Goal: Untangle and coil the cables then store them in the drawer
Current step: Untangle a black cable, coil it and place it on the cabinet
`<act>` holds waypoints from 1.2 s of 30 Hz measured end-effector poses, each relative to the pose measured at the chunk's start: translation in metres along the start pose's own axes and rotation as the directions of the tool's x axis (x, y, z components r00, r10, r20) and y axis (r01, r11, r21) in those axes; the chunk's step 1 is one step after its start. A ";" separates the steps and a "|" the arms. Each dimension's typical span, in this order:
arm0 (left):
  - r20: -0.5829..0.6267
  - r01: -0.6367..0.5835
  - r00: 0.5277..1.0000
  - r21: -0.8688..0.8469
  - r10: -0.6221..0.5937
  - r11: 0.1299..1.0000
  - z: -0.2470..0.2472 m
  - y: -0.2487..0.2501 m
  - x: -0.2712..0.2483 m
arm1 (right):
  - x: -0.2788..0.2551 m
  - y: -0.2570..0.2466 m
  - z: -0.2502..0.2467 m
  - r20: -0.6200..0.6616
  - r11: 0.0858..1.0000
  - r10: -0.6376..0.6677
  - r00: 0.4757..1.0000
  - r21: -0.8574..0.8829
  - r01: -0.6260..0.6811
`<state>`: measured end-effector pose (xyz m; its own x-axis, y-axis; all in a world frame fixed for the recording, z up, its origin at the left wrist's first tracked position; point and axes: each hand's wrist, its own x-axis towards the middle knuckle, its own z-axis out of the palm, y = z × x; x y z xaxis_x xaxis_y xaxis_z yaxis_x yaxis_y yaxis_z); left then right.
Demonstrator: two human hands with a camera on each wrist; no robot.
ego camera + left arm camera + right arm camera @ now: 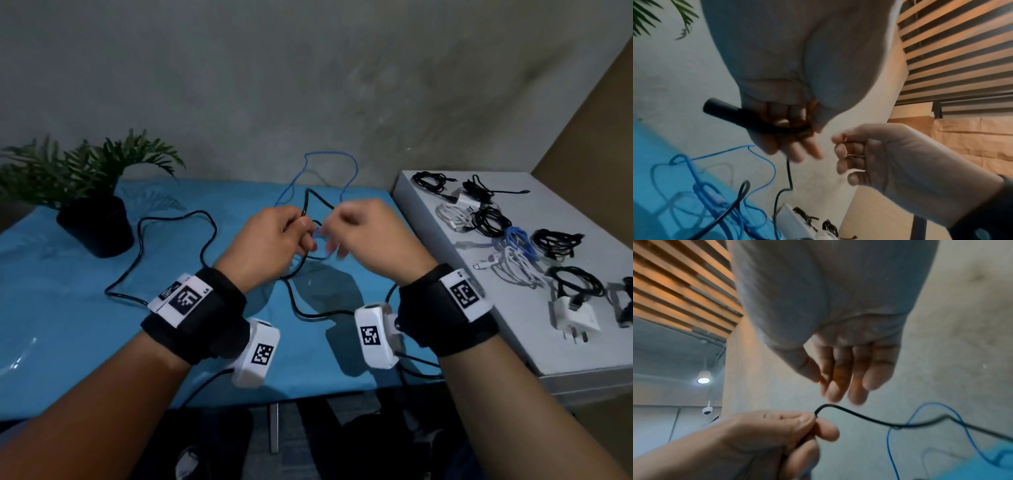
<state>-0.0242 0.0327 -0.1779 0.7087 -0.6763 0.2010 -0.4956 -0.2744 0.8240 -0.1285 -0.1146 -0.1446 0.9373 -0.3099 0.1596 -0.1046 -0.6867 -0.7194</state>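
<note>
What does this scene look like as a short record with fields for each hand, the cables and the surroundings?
left hand: grips the black cable
right hand: fingers loose, holding nothing visible
blue cable: loose, crossing the black one
coiled cables: on the white cabinet top
potted plant: on the blue table, far left

I can read almost nothing here. The white tags (190, 297) strapped on my wrist bands carry square black-and-white coded markers, not words, and so do the white camera housings (258, 353) under each wrist. Beside the marker on the left band there is a tiny printed mark, and another on the right band's tag (463, 294), both too small and blurred for me to make out.
</note>
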 end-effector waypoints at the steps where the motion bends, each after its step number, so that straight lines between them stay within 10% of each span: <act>1: 0.065 0.010 0.998 -0.048 -0.007 0.999 -0.004 0.003 -0.002 | 0.000 0.000 -0.005 -0.123 0.998 -0.049 0.991 -0.046 0.044; 5: 0.184 0.028 0.982 -0.387 0.047 0.922 -0.017 0.023 -0.011 | -0.002 -0.004 -0.014 -0.096 0.963 -0.268 0.959 -0.055 0.263; 15: 0.080 -0.017 0.985 -0.840 0.154 0.543 -0.048 0.053 -0.012 | -0.002 -0.003 -0.013 -0.207 0.939 -0.260 0.943 0.174 0.297; 23: -0.111 -0.113 0.993 -0.992 0.042 0.060 -0.053 0.054 -0.005 | -0.010 -0.008 -0.001 0.106 0.900 -0.283 0.953 -0.314 0.302; 25: -0.148 -0.154 0.988 -0.979 0.052 0.133 -0.054 0.049 -0.001 | -0.013 -0.012 0.003 0.183 0.882 -0.299 0.936 -0.322 0.345; 30: -0.117 -0.199 0.980 -0.449 0.163 0.871 -0.034 0.040 -0.004 | -0.018 -0.027 0.003 0.179 0.877 -0.342 0.923 -0.293 0.381; 33: 0.114 -0.211 0.968 -0.108 0.223 0.972 -0.026 0.040 -0.011 | -0.018 -0.026 -0.006 0.036 0.909 -0.392 0.919 -0.140 0.393; 36: 0.272 -0.142 0.938 -0.262 0.215 0.954 -0.032 0.049 -0.015 | -0.016 -0.024 -0.017 -0.054 0.913 -0.406 0.912 0.021 0.407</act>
<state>-0.0426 0.0512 -0.1231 0.4216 -0.8793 0.2213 -0.4423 0.0137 0.8968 -0.1470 -0.1043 -0.1186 0.8795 -0.0398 0.4743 0.2932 -0.7396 -0.6058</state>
